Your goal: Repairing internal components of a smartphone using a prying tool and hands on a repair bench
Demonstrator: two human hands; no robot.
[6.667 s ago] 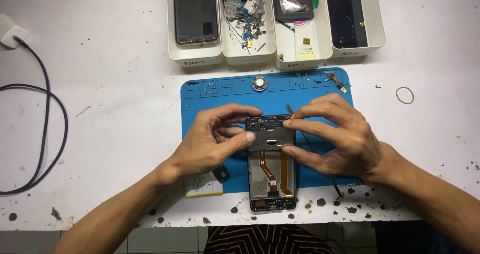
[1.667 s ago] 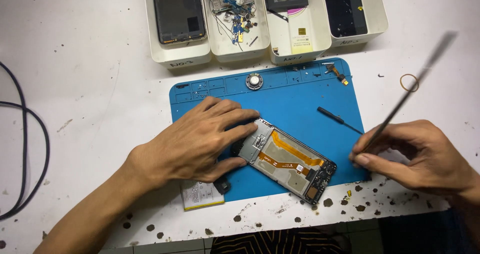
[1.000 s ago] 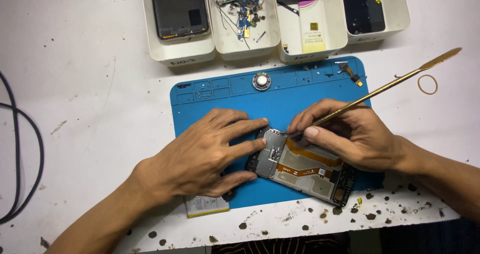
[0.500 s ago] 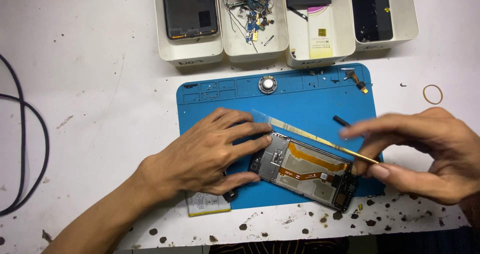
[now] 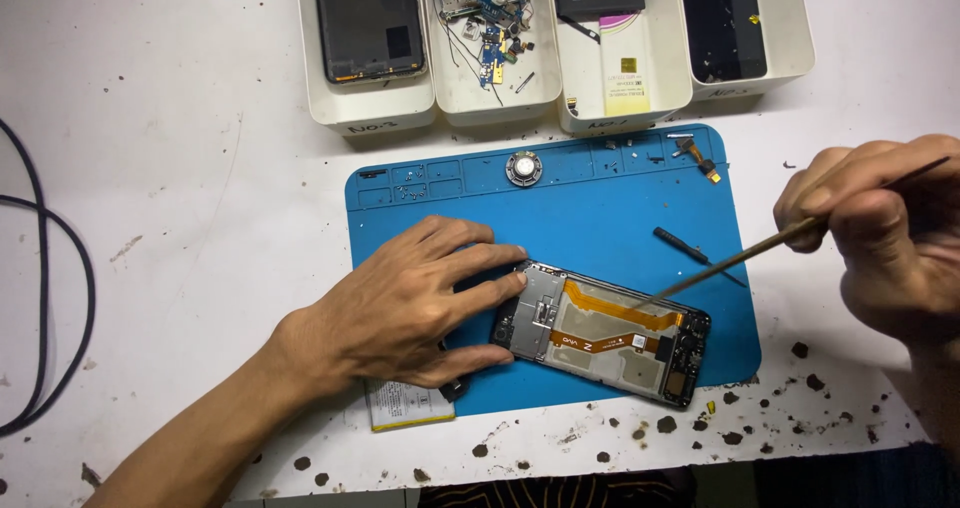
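View: the one camera on my head, looking down at my hands over the white surface (image 5: 180,168).

My left hand (image 5: 400,313): it comes in from the lower left, forearm slanting up toward the middle, palm down. My fingers (image 5: 480,263) are spread flat and lie on the left end of the opened phone (image 5: 600,333), pinning it to the blue mat (image 5: 600,208). They press down and close around nothing.

My right hand (image 5: 890,243): it is raised at the right edge of the view, above the surface and well apart from the phone. My fingers are curled together and pinched on the thin metal tool (image 5: 740,258).

Tool: long and slim, slanting from my right hand down and to the left. Its tip sits at the right part of the phone, near the orange ribbon cable (image 5: 610,313); I cannot tell whether it touches.

Phone: back off, insides showing, lying flat on the lower half of the mat. Its long axis runs left to right, tilted so the right end sits lower, near the mat's bottom edge.

Beside my left hand: a flat battery (image 5: 405,413) partly under my wrist at the mat's lower left corner.

On the mat: a small black screwdriver (image 5: 690,253) right of centre, a round speaker part (image 5: 523,168) near the top edge.

Further back: four white trays (image 5: 370,118) in a row holding phone parts.

Far left: a black cable (image 5: 60,268) looped on the surface.
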